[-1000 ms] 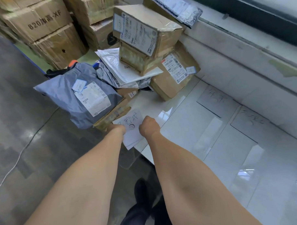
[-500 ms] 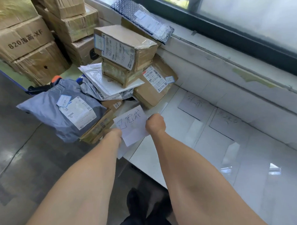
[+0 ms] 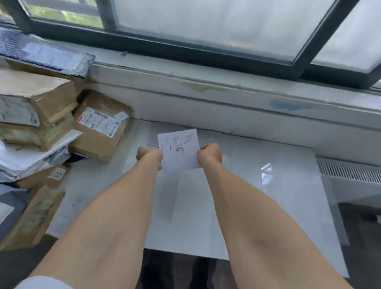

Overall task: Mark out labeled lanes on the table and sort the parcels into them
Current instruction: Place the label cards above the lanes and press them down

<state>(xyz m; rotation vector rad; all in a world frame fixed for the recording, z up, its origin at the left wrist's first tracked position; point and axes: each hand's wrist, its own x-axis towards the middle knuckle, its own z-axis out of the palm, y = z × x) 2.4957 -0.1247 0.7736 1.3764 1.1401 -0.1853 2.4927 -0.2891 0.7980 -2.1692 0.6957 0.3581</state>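
Paper slip: a small white rectangular paper slip (image 3: 178,151) is hanging upright between both hands, above the far middle of the tabletop and near the wall under the window.
Writing: three handwritten characters in dark pen are running across its upper half, with a small dark scribble below them. The strokes are too blurred to read.
Left hand: the left hand (image 3: 148,155) is pinching the slip's left edge, its fingers (image 3: 158,154) curled tight onto the paper.
Right hand: the right hand (image 3: 209,154) is gripping the right edge in the same clenched way.
Tabletop: the tabletop (image 3: 284,184) is showing a smooth, glossy white surface and is reflecting the window light.
Brown box: a creased cardboard brown box (image 3: 98,130) is leaning at the tabletop's far left, with a printed shipping label on its face.
Stacked boxes: two dented cardboard stacked boxes (image 3: 32,100) are sitting left of it, taped and labelled.
Plastic mailers: crumpled white and grey plastic mailers (image 3: 23,154) are sticking out from under that stack.
Padded envelope: a flat, shiny padded envelope (image 3: 41,56) is lying on the window ledge (image 3: 205,87) above the boxes.
Window: a dark window frame (image 3: 181,45) is holding frosted panes.
Vent grille: a ribbed grey vent grille (image 3: 354,175) is running along the right.
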